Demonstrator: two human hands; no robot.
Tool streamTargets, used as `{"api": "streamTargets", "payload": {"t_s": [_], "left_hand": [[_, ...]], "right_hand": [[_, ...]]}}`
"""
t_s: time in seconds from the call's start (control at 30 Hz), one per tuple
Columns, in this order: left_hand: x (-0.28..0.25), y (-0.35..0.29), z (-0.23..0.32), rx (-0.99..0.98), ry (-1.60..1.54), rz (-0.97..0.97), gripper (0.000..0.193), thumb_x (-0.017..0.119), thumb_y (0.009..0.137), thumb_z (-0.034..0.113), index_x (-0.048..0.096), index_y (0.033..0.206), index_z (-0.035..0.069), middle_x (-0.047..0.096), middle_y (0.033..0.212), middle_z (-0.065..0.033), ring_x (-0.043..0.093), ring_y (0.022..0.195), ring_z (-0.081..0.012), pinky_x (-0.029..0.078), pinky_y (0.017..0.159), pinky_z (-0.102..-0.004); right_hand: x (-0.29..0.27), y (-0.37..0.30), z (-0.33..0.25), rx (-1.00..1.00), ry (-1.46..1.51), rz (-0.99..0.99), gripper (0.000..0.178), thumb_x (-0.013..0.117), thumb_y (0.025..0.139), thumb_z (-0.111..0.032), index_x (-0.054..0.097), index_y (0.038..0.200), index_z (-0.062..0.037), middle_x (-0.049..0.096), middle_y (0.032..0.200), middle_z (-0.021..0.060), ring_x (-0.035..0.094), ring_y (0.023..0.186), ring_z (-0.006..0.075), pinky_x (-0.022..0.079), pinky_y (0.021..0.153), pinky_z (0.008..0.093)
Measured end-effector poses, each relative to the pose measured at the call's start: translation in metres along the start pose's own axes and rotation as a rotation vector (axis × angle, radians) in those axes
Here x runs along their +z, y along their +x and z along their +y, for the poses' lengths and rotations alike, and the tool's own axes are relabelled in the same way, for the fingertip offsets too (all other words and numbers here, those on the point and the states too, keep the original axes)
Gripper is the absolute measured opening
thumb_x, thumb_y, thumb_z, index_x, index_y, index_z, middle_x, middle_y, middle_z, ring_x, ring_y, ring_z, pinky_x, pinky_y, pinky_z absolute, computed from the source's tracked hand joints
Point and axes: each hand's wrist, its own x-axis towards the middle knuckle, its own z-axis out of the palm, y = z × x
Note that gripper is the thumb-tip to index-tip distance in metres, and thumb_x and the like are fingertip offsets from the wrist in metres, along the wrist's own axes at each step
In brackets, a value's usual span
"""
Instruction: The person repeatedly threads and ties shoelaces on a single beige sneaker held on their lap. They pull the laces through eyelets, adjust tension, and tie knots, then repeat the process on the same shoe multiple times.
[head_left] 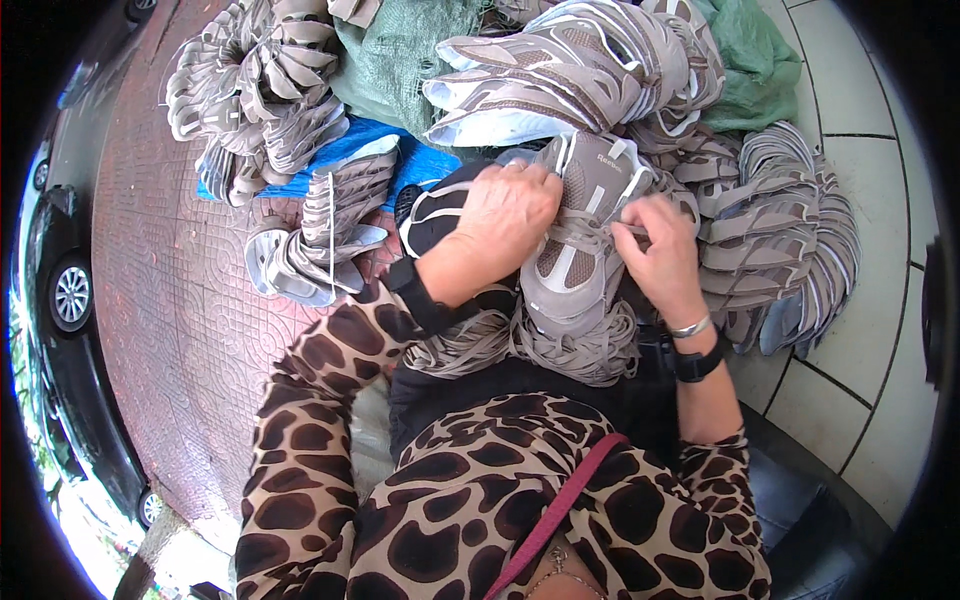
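Observation:
A grey-brown shoe upper [566,285] with mesh panels and pale trim lies over my lap, its toe end toward me. A shoelace [580,232] crosses its middle in several rows. My left hand [508,218] is closed at the upper's left edge, knuckles up, with its fingertips hidden. On the other side my right hand [660,245] pinches the lace between thumb and finger, beside the eyelets. Bundles of loose laces [578,350] rest on my lap just below the toe.
Stacked shoe uppers [570,75] lie ahead, more [790,235] at the right and another pile [255,90] at far left. A small stack [325,230] sits on red paving [190,330]. Green sacks [400,80] stand behind. Parked cars [75,300] line the left.

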Motion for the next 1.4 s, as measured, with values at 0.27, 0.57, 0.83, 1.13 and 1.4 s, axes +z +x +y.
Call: {"api": "streamTargets", "payload": {"t_s": [0.27, 0.57, 0.83, 1.13, 1.4], "left_hand": [[-0.009, 0.034, -0.055, 0.646, 0.079, 0.075, 0.018, 0.062, 0.08, 0.021, 0.061, 0.096, 0.013, 0.055, 0.103, -0.0007, 0.056, 0.106, -0.0193, 0.041, 0.096, -0.0356], [-0.011, 0.046, -0.033, 0.568, 0.071, -0.219, 0.015, 0.066, 0.078, 0.023, 0.067, 0.068, 0.012, 0.062, 0.08, -0.0019, 0.058, 0.097, -0.0219, 0.04, 0.089, -0.0375], [-0.015, 0.048, -0.014, 0.107, -0.157, -0.163, 0.012, 0.064, 0.078, 0.017, 0.07, 0.074, 0.008, 0.069, 0.08, -0.0101, 0.065, 0.084, -0.0291, 0.046, 0.078, -0.043], [-0.091, 0.108, -0.009, 0.16, -0.524, 0.423, 0.022, 0.067, 0.088, 0.023, 0.068, 0.094, 0.001, 0.063, 0.073, -0.0097, 0.064, 0.072, -0.0208, 0.051, 0.067, -0.0325], [-0.094, 0.14, 0.013, 0.132, -1.36, -0.234, 0.032, 0.052, 0.098, 0.024, 0.062, 0.114, -0.002, 0.071, 0.092, -0.0106, 0.067, 0.068, -0.0158, 0.052, 0.063, -0.0306]], "right_hand": [[-0.03, 0.053, 0.03, -0.572, -0.096, -0.395, 0.03, 0.08, 0.069, -0.018, 0.06, 0.09, -0.0107, 0.055, 0.093, 0.0028, 0.052, 0.095, 0.0252, 0.036, 0.088, 0.0414], [-0.016, 0.048, 0.019, -0.379, -0.254, -0.462, 0.022, 0.067, 0.08, -0.029, 0.072, 0.075, -0.0084, 0.059, 0.079, 0.0072, 0.057, 0.089, 0.0269, 0.036, 0.08, 0.0402], [0.0, 0.056, 0.029, -0.108, 0.156, -0.04, 0.017, 0.062, 0.085, -0.021, 0.067, 0.08, -0.0052, 0.062, 0.086, 0.0086, 0.058, 0.084, 0.0289, 0.04, 0.073, 0.0395], [-0.06, 0.112, -0.022, 0.267, 1.347, -0.128, 0.017, 0.049, 0.102, -0.02, 0.053, 0.105, -0.0047, 0.06, 0.085, 0.0031, 0.049, 0.054, 0.0085, 0.04, 0.045, 0.023], [-0.173, 0.242, 0.057, -0.227, 1.404, 0.09, 0.013, 0.047, 0.092, -0.001, 0.055, 0.083, -0.0054, 0.052, 0.069, 0.0044, 0.051, 0.056, 0.0153, 0.045, 0.05, 0.028]]}}
